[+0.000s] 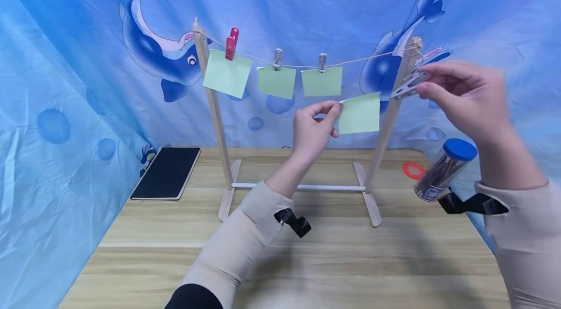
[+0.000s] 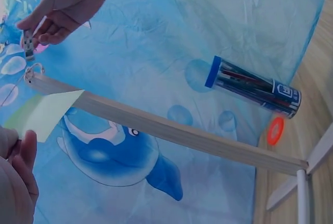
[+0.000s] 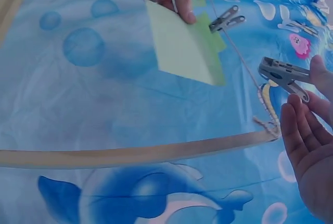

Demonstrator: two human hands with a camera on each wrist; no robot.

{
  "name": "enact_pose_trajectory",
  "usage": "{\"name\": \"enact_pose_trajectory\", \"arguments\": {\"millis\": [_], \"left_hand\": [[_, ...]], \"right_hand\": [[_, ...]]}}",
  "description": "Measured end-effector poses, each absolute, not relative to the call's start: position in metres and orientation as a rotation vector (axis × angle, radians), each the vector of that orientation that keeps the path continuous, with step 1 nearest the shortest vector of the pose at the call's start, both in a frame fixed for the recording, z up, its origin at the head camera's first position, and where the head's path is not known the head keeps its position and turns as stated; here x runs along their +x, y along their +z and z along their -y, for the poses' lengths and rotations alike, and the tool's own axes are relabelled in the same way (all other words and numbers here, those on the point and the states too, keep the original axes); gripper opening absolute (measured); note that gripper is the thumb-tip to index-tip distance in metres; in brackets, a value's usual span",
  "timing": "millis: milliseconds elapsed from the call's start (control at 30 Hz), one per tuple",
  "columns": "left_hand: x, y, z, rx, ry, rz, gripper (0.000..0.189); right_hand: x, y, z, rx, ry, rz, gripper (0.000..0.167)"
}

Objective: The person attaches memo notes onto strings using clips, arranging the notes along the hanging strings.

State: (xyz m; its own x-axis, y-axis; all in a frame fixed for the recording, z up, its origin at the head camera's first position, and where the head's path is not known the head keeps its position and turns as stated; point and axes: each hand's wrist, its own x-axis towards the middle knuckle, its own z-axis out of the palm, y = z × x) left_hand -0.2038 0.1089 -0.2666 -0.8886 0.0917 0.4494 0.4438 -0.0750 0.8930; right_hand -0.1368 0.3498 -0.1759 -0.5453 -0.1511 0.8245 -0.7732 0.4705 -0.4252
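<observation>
My left hand [image 1: 313, 126] pinches a pale green paper note [image 1: 360, 114] by its left edge, below the string [image 1: 364, 59] of a wooden frame. At the right post [image 1: 396, 89], my right hand [image 1: 471, 97] holds a grey clothespin [image 1: 409, 86] between thumb and fingers; the right wrist view shows the clothespin [image 3: 283, 73] pinched at its handle end. Three green notes hang on the string. A red clothespin [image 1: 231, 45] holds the left note [image 1: 228, 73]. Grey clothespins hold the middle note [image 1: 276, 83] and the right-hand note [image 1: 322, 83].
A clear jar [image 1: 442, 172] with a blue lid stands at the table's right side, beside an orange-red ring [image 1: 413, 170]. On the left lies a dark tablet-like slab [image 1: 166, 172]. The frame's feet [image 1: 371, 209] and white crossbar [image 1: 330, 187] span the wooden table [image 1: 350, 260].
</observation>
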Motion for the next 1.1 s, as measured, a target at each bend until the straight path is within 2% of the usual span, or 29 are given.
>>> {"name": "enact_pose_trajectory", "arguments": {"millis": [167, 333, 500, 1100], "left_hand": [[-0.21, -0.258, -0.115, -0.634, -1.994, 1.959, 0.019], [-0.213, -0.252, -0.124, -0.651, -1.97, 1.915, 0.019], [-0.217, -0.249, -0.13, -0.63, -2.008, 1.867, 0.018], [-0.219, -0.236, -0.139, -0.574, -1.989, 1.823, 0.021]], "right_hand": [[-0.147, -0.152, -0.344, 0.841, 0.954, 1.983, 0.02], [-0.154, -0.123, -0.338, 0.805, 0.692, 2.039, 0.013], [-0.159, -0.103, -0.332, 0.816, 0.538, 2.065, 0.014], [-0.183, -0.08, -0.319, 0.699, 0.394, 2.288, 0.019]]}}
